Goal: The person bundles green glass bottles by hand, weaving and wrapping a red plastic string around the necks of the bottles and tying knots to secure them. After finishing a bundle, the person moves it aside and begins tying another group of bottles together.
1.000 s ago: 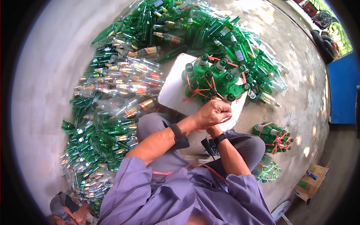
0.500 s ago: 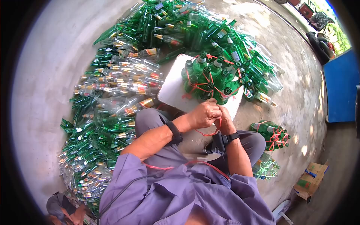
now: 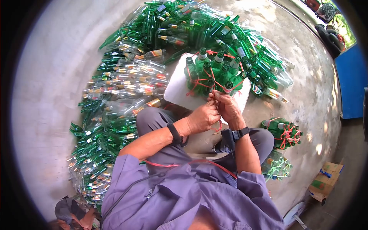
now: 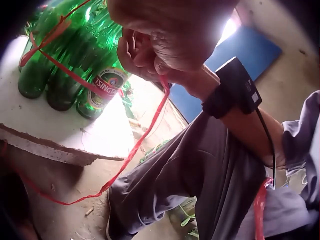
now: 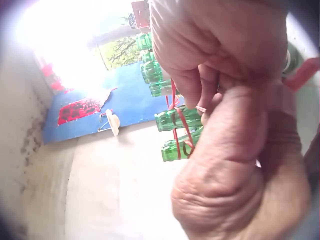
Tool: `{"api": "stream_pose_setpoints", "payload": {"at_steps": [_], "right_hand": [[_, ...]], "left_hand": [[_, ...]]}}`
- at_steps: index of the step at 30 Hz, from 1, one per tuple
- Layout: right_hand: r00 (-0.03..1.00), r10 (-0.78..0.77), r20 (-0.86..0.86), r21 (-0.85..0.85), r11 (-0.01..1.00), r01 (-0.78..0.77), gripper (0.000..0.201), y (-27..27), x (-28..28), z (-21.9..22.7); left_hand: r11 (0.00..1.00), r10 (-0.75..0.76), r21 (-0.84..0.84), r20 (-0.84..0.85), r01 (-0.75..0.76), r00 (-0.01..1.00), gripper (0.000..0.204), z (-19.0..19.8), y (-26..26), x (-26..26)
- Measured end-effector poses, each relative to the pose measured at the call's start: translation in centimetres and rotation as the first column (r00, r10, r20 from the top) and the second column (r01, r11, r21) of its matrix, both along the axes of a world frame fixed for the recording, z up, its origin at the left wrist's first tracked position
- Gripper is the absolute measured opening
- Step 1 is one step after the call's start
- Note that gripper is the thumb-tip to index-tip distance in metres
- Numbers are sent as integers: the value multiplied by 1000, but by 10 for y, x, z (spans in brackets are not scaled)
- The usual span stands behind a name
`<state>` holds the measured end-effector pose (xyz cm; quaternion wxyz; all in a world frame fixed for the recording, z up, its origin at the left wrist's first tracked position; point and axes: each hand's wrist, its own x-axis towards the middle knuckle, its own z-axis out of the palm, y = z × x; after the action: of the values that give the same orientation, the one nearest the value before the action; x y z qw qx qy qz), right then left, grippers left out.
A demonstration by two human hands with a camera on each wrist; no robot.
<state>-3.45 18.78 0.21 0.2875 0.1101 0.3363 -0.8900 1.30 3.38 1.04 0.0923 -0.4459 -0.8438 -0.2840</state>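
A cluster of upright green bottles [image 3: 214,74] bound with red string [image 3: 199,81] stands on a white slab [image 3: 177,92]. Both hands meet at the near side of the cluster. My left hand [image 3: 205,115] has its fingers curled around the red string [image 4: 145,135], which trails down past my knee. My right hand [image 3: 226,105] pinches the same string [image 5: 176,117] next to the bottle necks [image 5: 172,120]. In the left wrist view the bottles [image 4: 75,70] show a Tsingtao label.
A big heap of loose green and clear bottles [image 3: 126,88] covers the concrete floor to the left and behind. Two tied bottle bundles [image 3: 283,134] [image 3: 276,168] lie at the right, near a cardboard box [image 3: 326,182]. A blue wall [image 3: 352,84] stands far right.
Both hands have moved up from my lap to the near side of the cluster, drawing the red string tighter. The loose loop that hung below them is shorter.
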Motion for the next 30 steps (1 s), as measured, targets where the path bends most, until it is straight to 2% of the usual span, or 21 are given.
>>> {"api": "stream_pose_setpoints", "payload": {"at_steps": [1,5,7,8,10,12,13,14,17,20,22,30], "right_hand": [[999,32,-7,37,999,-32,21,3,-3,-4],[1000,5,2,88,996,-5,22,1,-6,-19],[999,37,-20,67,997,-35,19,1,-11,-23],[999,36,-14,61,998,-35,19,1,-8,-23],[997,-15,74,107,994,7,16,-3,-4,-4],[996,-32,78,125,992,22,13,-4,-4,1],[995,4,104,99,995,-14,10,-3,-6,-1],[991,39,128,75,996,-49,8,-1,-7,-3],[992,21,122,105,994,-34,9,-3,-6,0],[994,-14,104,143,990,-1,10,-6,1,3],[995,-61,76,169,985,47,11,-8,5,1],[996,-87,30,233,969,77,9,-5,7,1]], "left_hand": [[1000,-3,24,-31,3,1000,11,1,0,1],[999,3,-32,-1,-3,1000,15,12,-1,10],[995,23,90,108,-32,994,23,33,-7,11],[996,22,85,113,-32,993,23,43,-12,10],[926,333,198,-35,-320,942,39,67,-21,0],[884,466,36,-166,-467,869,54,89,-25,-13],[851,512,-43,-156,-524,845,67,83,-27,-23],[851,512,-42,-160,-524,844,67,78,-27,-32],[781,551,-201,-224,-591,804,82,58,-23,-55],[741,589,-241,-215,-627,779,84,53,-16,-59],[736,594,-224,-241,-639,768,84,48,-15,-59],[695,664,-134,-257,-706,702,78,43,-6,-59]]}}
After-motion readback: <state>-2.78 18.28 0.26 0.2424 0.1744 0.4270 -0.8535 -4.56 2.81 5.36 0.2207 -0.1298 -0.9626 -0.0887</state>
